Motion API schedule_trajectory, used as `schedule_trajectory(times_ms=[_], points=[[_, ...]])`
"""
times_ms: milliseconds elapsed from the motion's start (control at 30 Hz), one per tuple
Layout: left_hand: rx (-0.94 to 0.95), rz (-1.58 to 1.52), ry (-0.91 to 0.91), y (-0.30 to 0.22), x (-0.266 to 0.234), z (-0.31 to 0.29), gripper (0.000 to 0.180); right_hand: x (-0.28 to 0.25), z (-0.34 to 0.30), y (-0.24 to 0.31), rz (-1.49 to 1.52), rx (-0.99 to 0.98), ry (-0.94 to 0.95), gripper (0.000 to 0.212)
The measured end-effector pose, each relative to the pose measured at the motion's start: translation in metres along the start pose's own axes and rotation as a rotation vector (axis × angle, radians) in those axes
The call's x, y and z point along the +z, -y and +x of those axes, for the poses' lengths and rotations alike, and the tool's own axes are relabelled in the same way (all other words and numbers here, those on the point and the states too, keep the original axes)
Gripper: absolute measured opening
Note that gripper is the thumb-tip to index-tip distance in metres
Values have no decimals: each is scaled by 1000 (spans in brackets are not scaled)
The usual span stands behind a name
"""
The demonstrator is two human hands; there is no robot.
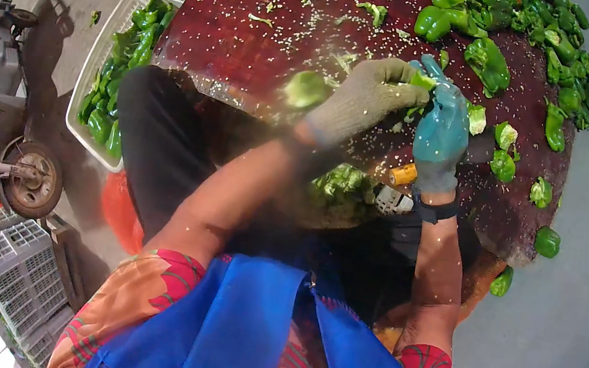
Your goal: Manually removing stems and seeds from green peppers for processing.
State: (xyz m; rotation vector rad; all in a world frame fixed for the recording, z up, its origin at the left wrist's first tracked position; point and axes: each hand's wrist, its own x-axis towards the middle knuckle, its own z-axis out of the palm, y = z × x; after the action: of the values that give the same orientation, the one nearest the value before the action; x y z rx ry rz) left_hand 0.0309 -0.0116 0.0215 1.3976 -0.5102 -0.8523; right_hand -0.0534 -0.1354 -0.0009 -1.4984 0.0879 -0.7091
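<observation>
My left hand [371, 97], in a beige knit glove, pinches a green pepper piece [422, 80] between thumb and fingers. Against the same piece, my right hand [443, 135] has its fingers curled; its glove is teal-coated with a grey cuff. A yellow cylindrical object [403, 174] lies beside the right wrist, its kind unclear. Next to the left wrist is a blurred pale green pepper [306, 90]. Both hands are above the near edge of a dark red board [225, 40] strewn with pale seeds and pepper scraps. Near the right hand lie cut pepper pieces [502, 166].
A pile of green peppers [558, 49] covers the board's far right. At left stands a white crate [84, 90] of green peppers. Pepper scraps [345, 182] lie below the board, between my legs. Stacked white crates [19, 270] and a wheel [31, 176] are at far left.
</observation>
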Motion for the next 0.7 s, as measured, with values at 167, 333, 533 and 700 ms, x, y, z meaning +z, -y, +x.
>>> schedule_trajectory(times_ms=[167,333,533,700], points=[[261,368,-108,9,2,4,24,-18,-1,-15,-488,-67,41,35],[-121,-330,62,18,-8,-4,25,-32,8,-9,665,327,-67,32],[-108,-362,129,19,-3,-9,24,-38,9,-5,264,322,-15,37],[-106,-127,177,11,-9,2,27,-34,26,17,-200,208,124,50]])
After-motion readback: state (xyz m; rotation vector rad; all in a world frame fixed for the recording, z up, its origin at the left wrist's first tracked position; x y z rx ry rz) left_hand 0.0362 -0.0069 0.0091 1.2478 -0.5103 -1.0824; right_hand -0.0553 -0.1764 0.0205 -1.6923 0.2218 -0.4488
